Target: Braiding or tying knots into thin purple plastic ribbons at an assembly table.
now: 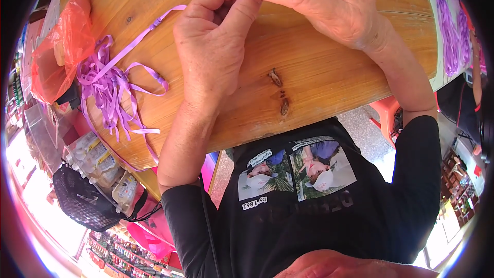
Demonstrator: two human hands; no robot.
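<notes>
Both hands, left hand (216,46) and right hand (324,5), meet fingertip-to-fingertip, pinched, over the wooden table (319,72) near purple ribbons (110,90).

I see a long purple ribbon (135,41), thin and flat, lying on the wooden table (319,72). It runs from near my left hand (216,46) toward the table's left edge. There it joins a messy pile of purple ribbons (110,92), all looped and curly, with some ends hanging over the edge.
</notes>
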